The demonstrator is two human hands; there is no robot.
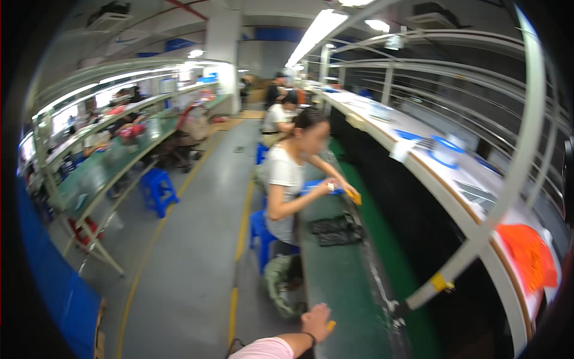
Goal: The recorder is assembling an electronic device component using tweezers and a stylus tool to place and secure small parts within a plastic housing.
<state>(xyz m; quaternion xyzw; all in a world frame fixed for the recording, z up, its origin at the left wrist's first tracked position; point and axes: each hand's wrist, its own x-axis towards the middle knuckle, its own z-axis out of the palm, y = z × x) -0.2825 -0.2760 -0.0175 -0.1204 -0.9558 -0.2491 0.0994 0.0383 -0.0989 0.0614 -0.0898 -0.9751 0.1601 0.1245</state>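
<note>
My left hand (316, 322), with a dark band at the wrist and a pink sleeve behind it, comes in from the lower edge over the near end of the green bench (350, 302). Its fingers look curled. A small yellow thing (330, 326) shows at the fingers, mostly covered and too blurred to name. My right hand is not in view. Farther along the bench lies a bundle of black pieces (336, 231), apart from my hand. Beyond it a seated co-worker (284, 179) in a white top holds a yellow item (354, 197) over the bench.
A green bag (280, 287) hangs at the bench's left side, near blue stools (260, 236). On the right runs a raised white shelf (412, 161) with an orange cloth or bag (526, 256); a slanting metal post (478, 242) stands before it. A grey aisle (197, 239) lies left.
</note>
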